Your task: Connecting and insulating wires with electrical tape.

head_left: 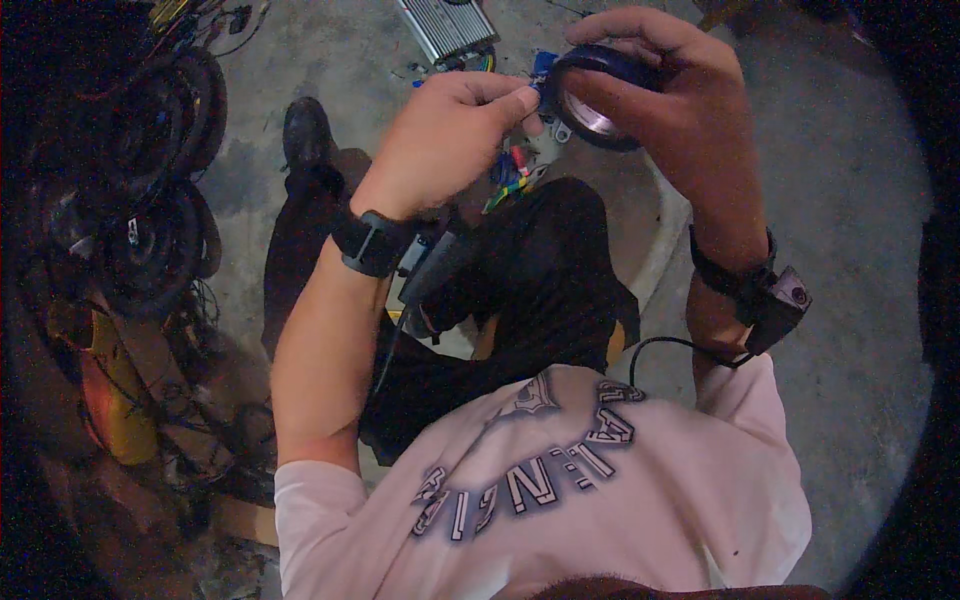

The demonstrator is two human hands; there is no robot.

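Note:
My right hand (700, 100) grips a roll of black tape (612, 62), its fingers and thumb around the ring. The roll's pale inner core shows on the lower side. Close to the left of it, my left hand (445, 135) is closed, thumb pressed to the forefinger. Its fingertips pinch something small and dark blue (540, 88) at the roll's edge; whether that is the tape's end or a wire, I cannot tell. Both hands are held up above the floor, beyond my knees.
A silver finned metal box (448, 28) with wires lies on the floor ahead. Red, blue and yellow-green pieces (515, 185) lie below my hands. Black tyre-like rings (150, 230) and a yellow-orange object (115, 390) stand at left. Cabled devices are strapped to both my wrists.

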